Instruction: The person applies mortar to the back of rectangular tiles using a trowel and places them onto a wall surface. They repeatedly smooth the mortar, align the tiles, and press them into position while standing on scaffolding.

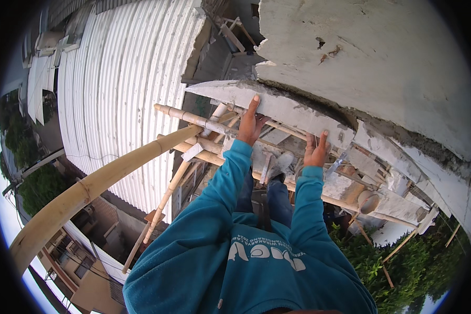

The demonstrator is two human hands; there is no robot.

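While left grip and right grip hold grey slab by rough wall, bamboo scaffold stands beside corrugated roof.

The slab is pale grey, the white-printed sweatshirt teal, the ribbed roof white.

Soft, even daylight falls over everything, with only faint shadows. The corrugated roof shines palest, its ridges readable right to its ragged right edge; the sky is washed out white. Foliage sinks into darkness in places. The left hand and right hand look reasonably sharp. Fisheye distortion bows outer lines, and black, blue-fringed vignetting rounds the corners.
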